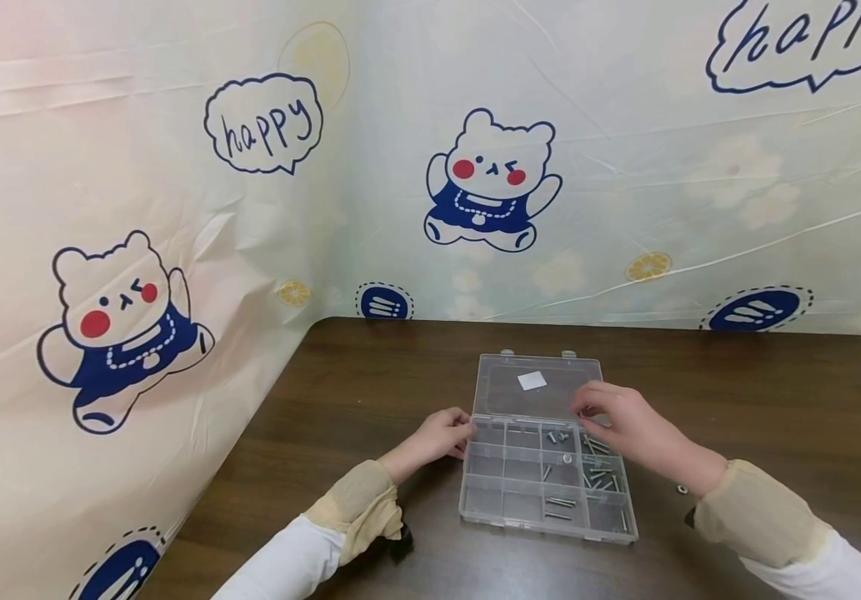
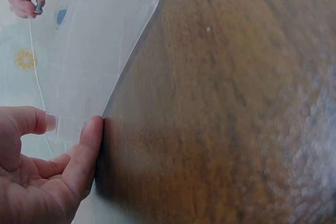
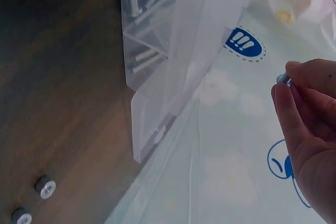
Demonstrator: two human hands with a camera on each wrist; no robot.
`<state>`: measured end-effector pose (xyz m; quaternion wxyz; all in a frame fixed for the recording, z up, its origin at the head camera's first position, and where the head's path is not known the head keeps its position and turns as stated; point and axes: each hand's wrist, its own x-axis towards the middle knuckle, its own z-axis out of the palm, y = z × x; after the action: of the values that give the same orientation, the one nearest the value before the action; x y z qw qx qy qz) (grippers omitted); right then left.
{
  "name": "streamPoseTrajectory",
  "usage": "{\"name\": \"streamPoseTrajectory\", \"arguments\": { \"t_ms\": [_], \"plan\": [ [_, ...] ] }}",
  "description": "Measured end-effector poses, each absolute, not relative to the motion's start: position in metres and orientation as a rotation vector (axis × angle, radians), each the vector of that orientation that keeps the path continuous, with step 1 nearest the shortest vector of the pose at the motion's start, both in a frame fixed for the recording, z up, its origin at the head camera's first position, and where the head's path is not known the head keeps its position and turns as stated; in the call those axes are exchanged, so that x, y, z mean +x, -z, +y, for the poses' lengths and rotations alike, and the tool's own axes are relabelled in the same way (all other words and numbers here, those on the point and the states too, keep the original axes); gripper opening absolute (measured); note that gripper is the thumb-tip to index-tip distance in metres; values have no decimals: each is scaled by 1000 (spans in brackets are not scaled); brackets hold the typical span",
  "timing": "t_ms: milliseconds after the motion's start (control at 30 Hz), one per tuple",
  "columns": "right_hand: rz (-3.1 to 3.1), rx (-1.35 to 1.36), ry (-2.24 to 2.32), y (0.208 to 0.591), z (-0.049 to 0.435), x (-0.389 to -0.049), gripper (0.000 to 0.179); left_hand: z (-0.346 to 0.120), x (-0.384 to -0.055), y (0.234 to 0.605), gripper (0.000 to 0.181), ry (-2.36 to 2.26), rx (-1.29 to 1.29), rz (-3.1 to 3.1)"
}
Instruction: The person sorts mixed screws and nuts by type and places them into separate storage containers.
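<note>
Backdrop: pale printed cloth [image 1: 595, 275], winking bears and "happy" bubbles. Below it, dark wood-grain tabletop [image 1: 400, 367].

Clear plastic compartment box [image 1: 481, 502] on the tabletop, between the two hands; lid [image 1: 493, 392] folded back toward the cloth, white label [image 1: 532, 381] on it.

Right hand [image 1: 628, 421] raised over the box's far right corner, thumb and fingertips pinching a short screw [image 3: 284, 78]. Left hand [image 1: 438, 435] at the left edge, thumb and fingers gripping the plastic.

Risks: the screw sits at the very tips, little surface to hold; a slight roll of the fingers could drop it among the long screws below or onto the wood. A tug by the left hand might slide or tip the box and jumble its contents. The right cuff [image 1: 756, 508] is near a loose nut [image 1: 682, 489]; a sweep of the forearm could knock it away.

Contents: right column, long screws [image 1: 597, 445] at the far end, a mixed heap [image 1: 601, 479] mid-column, one or so nearest. Next column: short pieces [image 1: 556, 437] far, a lone screw [image 1: 546, 473] mid, a few slender screws [image 1: 559, 502] near.
</note>
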<state>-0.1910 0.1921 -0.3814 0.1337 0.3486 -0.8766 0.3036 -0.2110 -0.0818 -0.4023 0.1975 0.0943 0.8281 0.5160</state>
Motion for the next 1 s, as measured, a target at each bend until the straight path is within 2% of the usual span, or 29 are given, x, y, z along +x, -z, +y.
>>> {"name": "streamPoseTrajectory", "arguments": {
  "t_ms": [67, 300, 1000],
  "plan": [
    [-2519, 1061, -877, 386, 190, -193, 26, -82, -209, 398, 17, -1444, 274, 2321],
    [-2431, 1169, -846, 396, 183, -199, 23, -85, -228, 432, 19, -1436, 253, 2321],
    [-2667, 1069, -784, 393, 196, -190, 21, -86, -229, 437, 19, -1416, 252, 2328]
  ]
}}
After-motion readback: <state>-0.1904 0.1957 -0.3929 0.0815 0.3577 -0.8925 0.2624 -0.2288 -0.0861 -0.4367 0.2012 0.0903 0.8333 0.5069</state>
